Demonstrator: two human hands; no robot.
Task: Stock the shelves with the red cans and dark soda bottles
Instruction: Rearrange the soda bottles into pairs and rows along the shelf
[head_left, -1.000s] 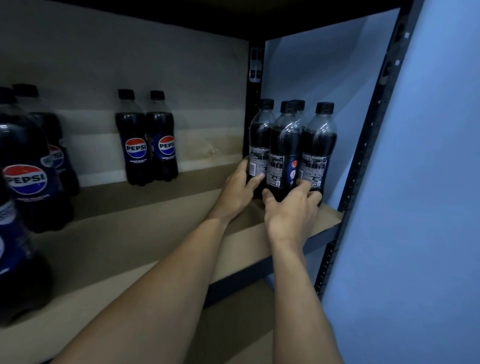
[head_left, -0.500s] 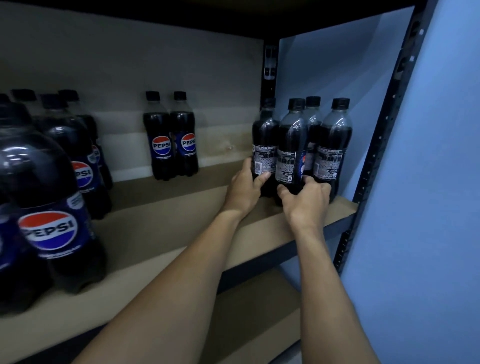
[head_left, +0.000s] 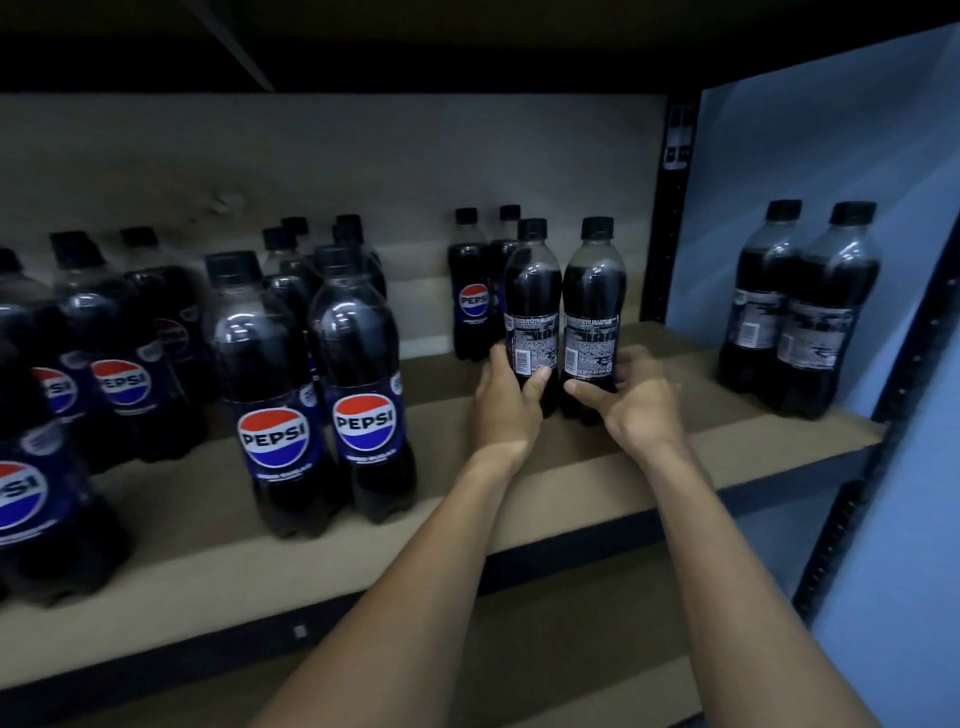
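Observation:
Two dark soda bottles stand side by side in the middle of the brown shelf (head_left: 571, 467), their back labels facing me. My left hand (head_left: 506, 402) grips the left bottle (head_left: 532, 291) near its base. My right hand (head_left: 636, 400) grips the right bottle (head_left: 594, 291) the same way. Both bottles are upright; I cannot tell whether their bases touch the shelf. Two more bottles (head_left: 800, 306) stand at the shelf's right end. No red cans are in view.
Another pair of bottles (head_left: 472, 291) stands at the back just behind my hands. Several Pepsi bottles (head_left: 322, 374) fill the left half of the shelf. A black upright post (head_left: 670, 208) and a blue wall (head_left: 893, 519) bound the right side. A lower shelf lies below.
Two bottles from the group of four at the right end have moved left with my hands to the shelf's middle. The other two stayed. The view has swung left.

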